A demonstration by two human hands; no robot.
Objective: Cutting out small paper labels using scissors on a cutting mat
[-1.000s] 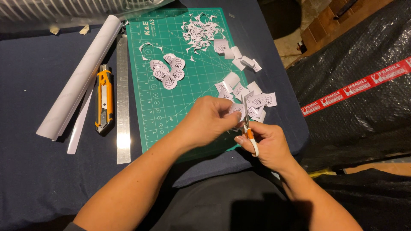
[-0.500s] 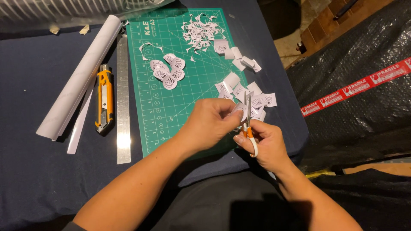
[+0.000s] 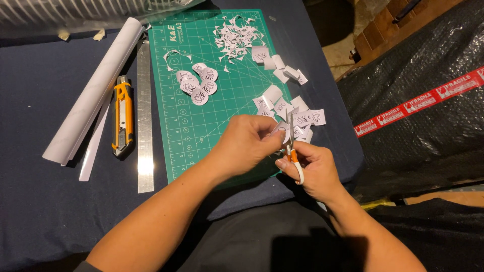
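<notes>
You've got a small paper piece [image 3: 280, 132] pinched in your left hand [image 3: 247, 146], held just above the near right corner of the green cutting mat [image 3: 201, 131]. It looks thin and very light, so it will likely flop and bend if you grip it far from the cut line; keep your fingertips close to the printed round mark and on the margin, not on the part you want to keep. It tears easily too, I'd judge, so a soft pinch is enough.

Your right hand [image 3: 312, 168] is closed around the scissors [image 3: 292, 143], fingers through the orange and white handles, blades pointing up and away from you into the paper. Whether the blades are parted right now is hard to tell, because your left fingers cover them.

Just beyond your hands lies a loose heap of uncut squares [image 3: 295, 113], some curling at the edges, and a second small group [image 3: 280, 63] sits farther up the mat's right side. Left of those, a cluster of finished round cutouts [image 3: 197, 83] rests near the mat's middle, and a pile of white scraps [image 3: 234, 38] is at the far edge.

Off the mat to the left, on the dark blue worktop [image 3: 45, 201], a steel ruler [image 3: 145, 116] lies alongside the mat, then an orange utility knife [image 3: 123, 115], then a roll of white paper [image 3: 96, 90].
</notes>
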